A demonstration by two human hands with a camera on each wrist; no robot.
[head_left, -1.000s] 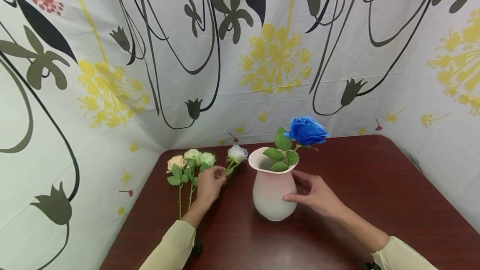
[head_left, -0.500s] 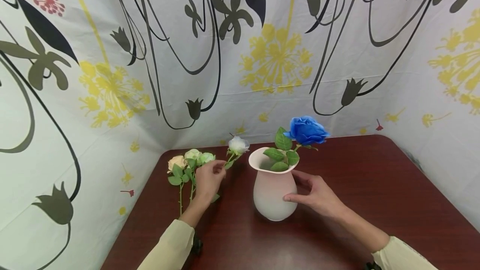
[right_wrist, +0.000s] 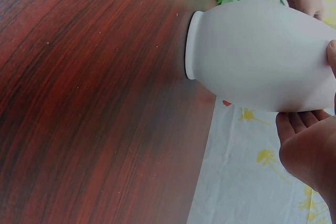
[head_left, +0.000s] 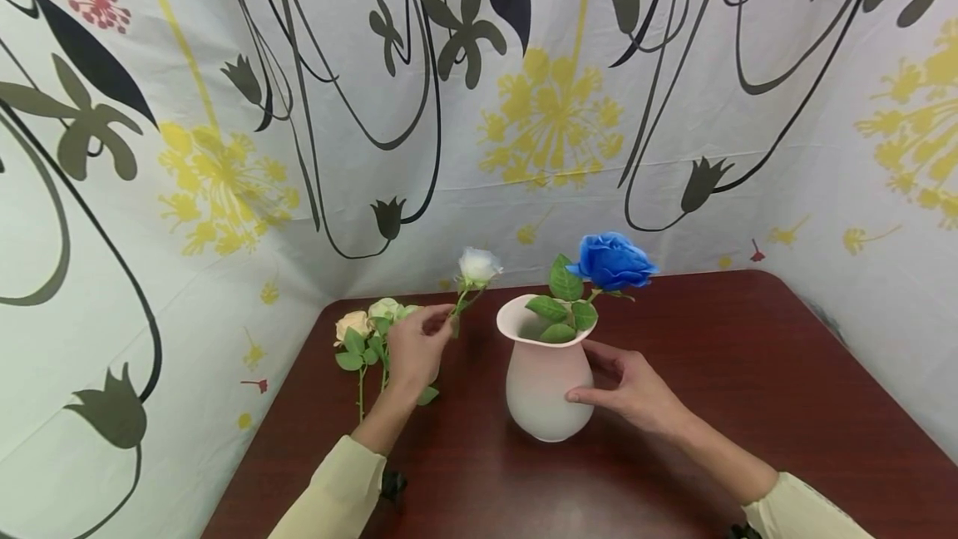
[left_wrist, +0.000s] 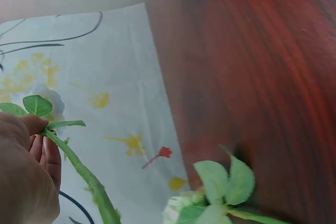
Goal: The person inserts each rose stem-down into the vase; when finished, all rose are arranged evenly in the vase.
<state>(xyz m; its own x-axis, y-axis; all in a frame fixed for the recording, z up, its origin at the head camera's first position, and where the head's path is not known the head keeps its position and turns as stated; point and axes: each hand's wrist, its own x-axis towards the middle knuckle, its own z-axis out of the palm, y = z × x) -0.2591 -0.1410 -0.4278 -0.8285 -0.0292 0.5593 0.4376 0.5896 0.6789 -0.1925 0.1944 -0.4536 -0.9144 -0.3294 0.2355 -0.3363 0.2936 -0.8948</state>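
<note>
Since the earlier frames the white rose [head_left: 477, 266] has risen from the table [head_left: 748, 373] and its head now stands higher than the rim of the vase [head_left: 542, 381], to the left of it. Nearest to the camera, the right hand [head_left: 636, 389] rests on the right side of the vase with its fingers spread and lightly bent around the belly, the thumb toward the front, so the vase is steadied but not lifted. A little farther, the left hand [head_left: 415, 348] pinches the green stem of the white rose between thumb and fingers; the stem tilts up and to the right. Beside this hand three pale roses [head_left: 370, 327] lie on the table near its left edge. In the vase a blue rose [head_left: 612, 260] already stands, leaning to the right, with its leaves over the opening. To do this well, I think the stem end should be raised clear of the rim and guided into the free left part of the opening, away from the blue rose's leaves. Behind everything hangs a cloth [head_left: 524, 106] printed with flowers.
</note>
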